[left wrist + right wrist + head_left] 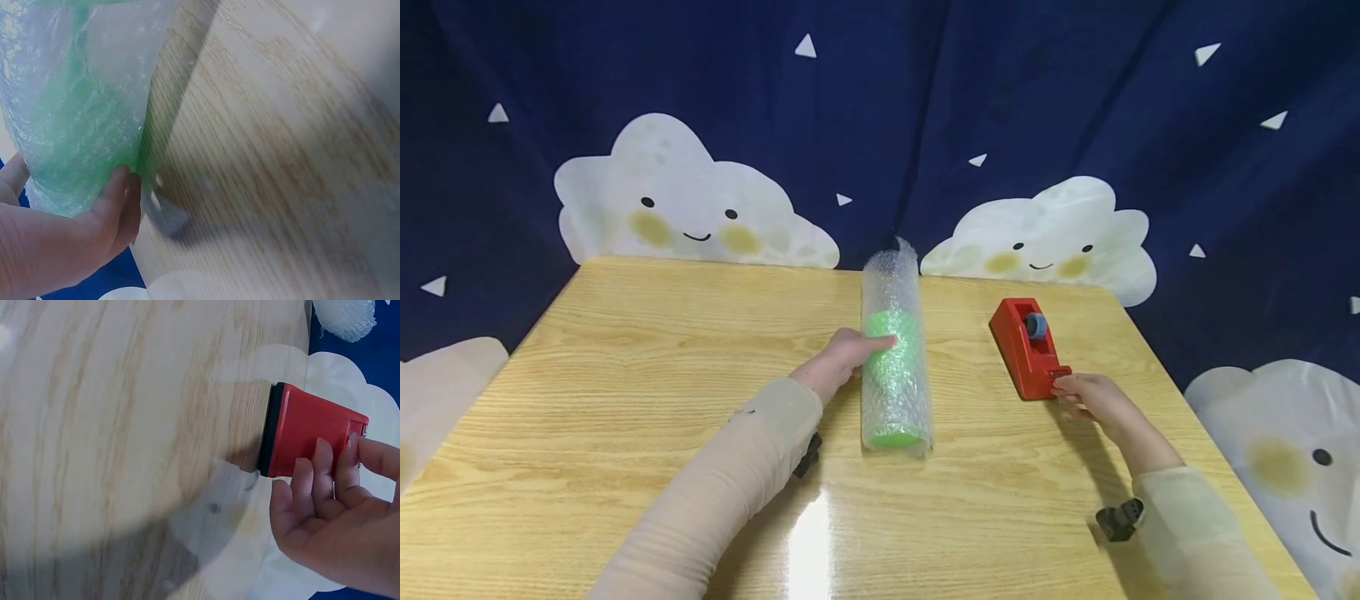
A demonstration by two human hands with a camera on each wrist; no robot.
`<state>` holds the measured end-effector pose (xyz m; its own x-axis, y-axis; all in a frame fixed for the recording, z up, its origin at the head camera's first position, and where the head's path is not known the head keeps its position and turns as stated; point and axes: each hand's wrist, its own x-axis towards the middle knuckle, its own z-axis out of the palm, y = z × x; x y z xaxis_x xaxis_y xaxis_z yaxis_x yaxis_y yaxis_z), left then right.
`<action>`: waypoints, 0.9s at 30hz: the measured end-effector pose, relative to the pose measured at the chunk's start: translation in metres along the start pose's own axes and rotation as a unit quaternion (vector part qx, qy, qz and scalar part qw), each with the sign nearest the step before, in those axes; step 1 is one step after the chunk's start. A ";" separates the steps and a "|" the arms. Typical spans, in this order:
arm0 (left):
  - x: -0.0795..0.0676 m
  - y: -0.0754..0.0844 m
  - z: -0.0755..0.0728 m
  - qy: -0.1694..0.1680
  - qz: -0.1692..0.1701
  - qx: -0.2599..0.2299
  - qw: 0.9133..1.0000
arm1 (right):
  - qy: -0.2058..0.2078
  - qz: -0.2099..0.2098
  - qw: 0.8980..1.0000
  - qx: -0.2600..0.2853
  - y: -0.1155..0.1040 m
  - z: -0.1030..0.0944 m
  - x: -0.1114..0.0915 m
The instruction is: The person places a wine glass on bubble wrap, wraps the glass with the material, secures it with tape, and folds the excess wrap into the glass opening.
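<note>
A roll of bubble wrap (891, 400) with a bright green thing inside lies lengthwise on the table. My left hand (848, 348) holds it from the left, thumb over the top. In the left wrist view, the fingers (115, 200) press against one side of the clear wrap (94, 106) and the thumb lies on the other. Off to the right stands a red tape dispenser (1024, 354) with a small blue-cored roll of tape (1036, 325). At its cutter end my right hand (1093, 398) pinches the tape end (352, 436) between thumb and index finger, other fingers loosely bent.
The wooden table (700, 333) ends at a dark blue curtain (880, 100) printed with clouds and white triangles. Small black cameras (1118, 520) are worn at both wrists. Bright glare falls on the table's near part.
</note>
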<state>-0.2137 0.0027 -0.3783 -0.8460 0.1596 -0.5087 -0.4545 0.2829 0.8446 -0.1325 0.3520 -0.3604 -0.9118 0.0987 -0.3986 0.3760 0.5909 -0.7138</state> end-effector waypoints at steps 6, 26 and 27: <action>0.001 0.000 0.001 -0.002 -0.004 -0.003 1.000 | 0.011 0.022 1.000 -0.018 -0.005 0.001 0.002; -0.002 0.001 0.001 0.001 -0.007 -0.001 1.000 | 0.063 0.047 0.995 -0.064 -0.014 0.006 0.005; -0.002 0.001 0.001 0.002 -0.007 -0.001 1.000 | 0.064 0.047 0.995 -0.063 -0.014 0.006 0.005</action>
<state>-0.2123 0.0033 -0.3765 -0.8404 0.1520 -0.5203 -0.4670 0.2842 0.8373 -0.1411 0.3396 -0.3557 -0.8898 0.2551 -0.3784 0.4449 0.6694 -0.5949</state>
